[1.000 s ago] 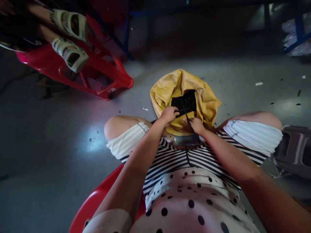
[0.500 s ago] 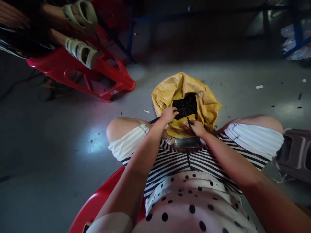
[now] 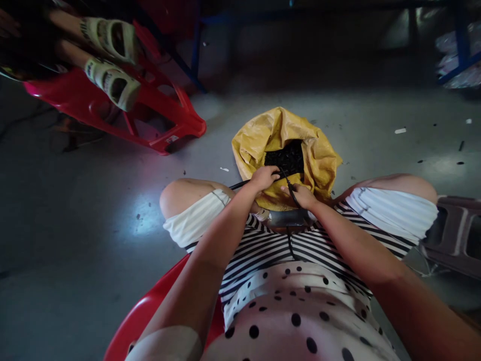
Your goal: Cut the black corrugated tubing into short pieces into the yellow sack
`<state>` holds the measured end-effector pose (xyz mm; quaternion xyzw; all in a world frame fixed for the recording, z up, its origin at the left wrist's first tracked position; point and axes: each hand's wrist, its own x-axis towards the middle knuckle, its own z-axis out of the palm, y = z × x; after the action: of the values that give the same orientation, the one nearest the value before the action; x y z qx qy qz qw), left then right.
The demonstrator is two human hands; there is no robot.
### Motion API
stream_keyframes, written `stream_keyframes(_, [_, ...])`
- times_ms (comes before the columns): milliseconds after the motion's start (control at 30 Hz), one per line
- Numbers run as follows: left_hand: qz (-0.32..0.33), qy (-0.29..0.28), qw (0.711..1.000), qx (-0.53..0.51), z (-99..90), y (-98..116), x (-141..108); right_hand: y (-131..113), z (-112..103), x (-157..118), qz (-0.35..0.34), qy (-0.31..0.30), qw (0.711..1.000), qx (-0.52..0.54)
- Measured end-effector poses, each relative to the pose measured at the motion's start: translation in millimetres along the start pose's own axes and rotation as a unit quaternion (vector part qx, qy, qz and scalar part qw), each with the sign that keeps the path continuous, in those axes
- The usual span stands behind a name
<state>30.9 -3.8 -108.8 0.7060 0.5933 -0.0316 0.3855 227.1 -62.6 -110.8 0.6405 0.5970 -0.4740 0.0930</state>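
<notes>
My left hand (image 3: 264, 178) is closed, with a long thin black strip (image 3: 239, 185) running out behind the wrist to the left. Its fingertips are over the mouth of a yellow sack (image 3: 278, 120). Inside the sack lie many small black pieces (image 3: 287, 156). In my right hand (image 3: 305, 197) is a pair of dark scissors (image 3: 292, 194), blades pointing up and left at the fingers of my left hand. Whether the blades touch the strip is too small to tell.
A red plastic stool (image 3: 150, 131) stands at the upper left, beside another person's sandalled feet (image 3: 112, 82). Grey stool (image 3: 453, 230) at the right. Blue metal frame legs (image 3: 195, 55) rise at the back. Small scraps (image 3: 400, 131) lie on the floor.
My left hand has shifted slightly right, closer to the scissors. The whole view has moved a little. The other person's hand at the upper left is now mostly out of view.
</notes>
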Motion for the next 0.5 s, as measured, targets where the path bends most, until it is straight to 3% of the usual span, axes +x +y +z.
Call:
stream_keyframes(267, [-0.017,-0.016,1.000,0.010,4.3,6,0,-4,2,0,0.000,0.015,1.000,-0.019])
stream_keyframes(500, [-0.029,0.000,1.000,0.002,5.5,-4,2,0,6,2,-0.015,0.031,0.998,-0.048])
